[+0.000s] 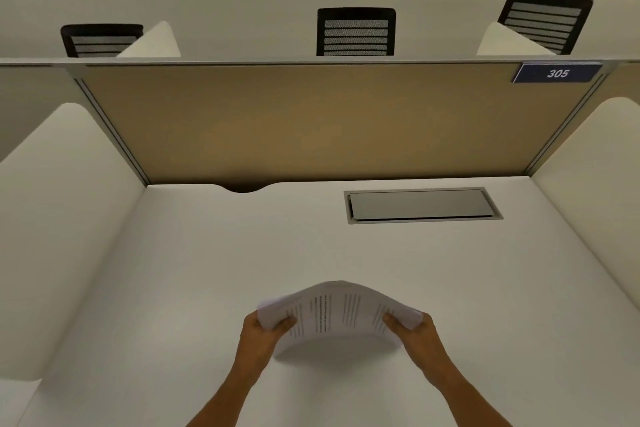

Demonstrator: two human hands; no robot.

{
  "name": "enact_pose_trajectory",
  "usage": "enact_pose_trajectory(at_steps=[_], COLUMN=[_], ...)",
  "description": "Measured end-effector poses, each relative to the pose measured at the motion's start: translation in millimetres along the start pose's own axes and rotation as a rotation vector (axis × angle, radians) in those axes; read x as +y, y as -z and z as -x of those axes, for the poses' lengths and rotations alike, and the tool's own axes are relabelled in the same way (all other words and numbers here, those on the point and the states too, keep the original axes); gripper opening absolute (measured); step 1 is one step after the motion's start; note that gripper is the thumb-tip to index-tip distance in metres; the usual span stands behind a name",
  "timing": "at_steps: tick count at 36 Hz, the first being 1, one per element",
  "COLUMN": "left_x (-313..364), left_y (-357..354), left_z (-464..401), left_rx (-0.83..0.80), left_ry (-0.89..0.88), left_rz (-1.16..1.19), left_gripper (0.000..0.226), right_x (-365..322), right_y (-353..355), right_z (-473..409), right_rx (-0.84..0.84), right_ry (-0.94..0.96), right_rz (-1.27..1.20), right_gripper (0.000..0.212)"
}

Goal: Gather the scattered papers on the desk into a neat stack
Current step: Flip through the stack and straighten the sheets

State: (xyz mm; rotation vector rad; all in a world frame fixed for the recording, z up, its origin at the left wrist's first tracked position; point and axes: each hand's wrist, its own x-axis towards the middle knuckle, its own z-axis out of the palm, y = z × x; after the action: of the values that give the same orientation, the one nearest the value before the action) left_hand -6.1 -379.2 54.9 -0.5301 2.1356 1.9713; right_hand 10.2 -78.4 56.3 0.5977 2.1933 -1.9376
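Observation:
A bundle of printed white papers (337,314) is held above the white desk (207,270), near its front middle. The sheets bow upward in an arch, and their edges at the left end are slightly uneven. My left hand (265,331) grips the left end of the bundle with the thumb on top. My right hand (414,329) grips the right end the same way. No other loose sheets are visible on the desk.
A tan partition panel (311,121) closes the back of the desk, with white side dividers left (62,218) and right (595,184). A grey cable hatch (420,204) is set into the desk at the back right. A blue sign (557,73) reads 305. Black chairs (356,32) stand beyond.

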Motion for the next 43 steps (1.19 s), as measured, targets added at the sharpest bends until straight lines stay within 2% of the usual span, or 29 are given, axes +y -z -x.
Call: enact_pose_trajectory(at_steps=[10,16,20,24,30,35,38,40,43], left_x=[-2.7,-13.3,-12.3,-8.4,-11.0,-4.5,-1.6,1.4,3.1], left_y=[-1.8,-4.1,-6.0,-4.1,-2.5,0.1,-0.1,-1.1,-5.0], left_z=[-5.7,-1.5,-0.8,-5.0,-3.6,-4.5,-4.5,-1.9,2.0], left_rx=[0.087,0.032,0.023,0.043,0.026,0.039,0.023,0.009,0.037], left_ry=[-0.02,0.03,0.01,-0.043,-0.052,-0.116,-0.15,-0.188,-0.236], left_rz=[-0.008,0.001,0.003,-0.01,-0.023,-0.006,0.019,0.073,0.133], left_gripper=[0.031,0.031,0.029,0.031,0.026,0.025,0.023,0.025,0.039], right_x=[-0.1,13.5,12.7,8.9,14.6,8.0,-1.3,-6.6,-12.2], right_y=[1.1,-0.1,-0.1,3.0,5.1,9.0,8.9,7.5,3.8], right_z=[-2.8,-0.4,-1.8,-3.4,-5.4,-8.3,-6.7,-4.3,-2.1], right_rx=[0.022,-0.019,-0.006,0.0,-0.016,0.005,-0.017,-0.037,-0.018], right_ry=[0.014,-0.023,-0.027,0.008,-0.014,0.045,0.116,0.138,0.161], right_rz=[-0.024,0.011,0.009,-0.001,0.007,-0.011,-0.023,-0.047,-0.087], right_gripper=[0.021,0.019,0.015,0.021,0.016,0.011,0.016,0.009,0.031])
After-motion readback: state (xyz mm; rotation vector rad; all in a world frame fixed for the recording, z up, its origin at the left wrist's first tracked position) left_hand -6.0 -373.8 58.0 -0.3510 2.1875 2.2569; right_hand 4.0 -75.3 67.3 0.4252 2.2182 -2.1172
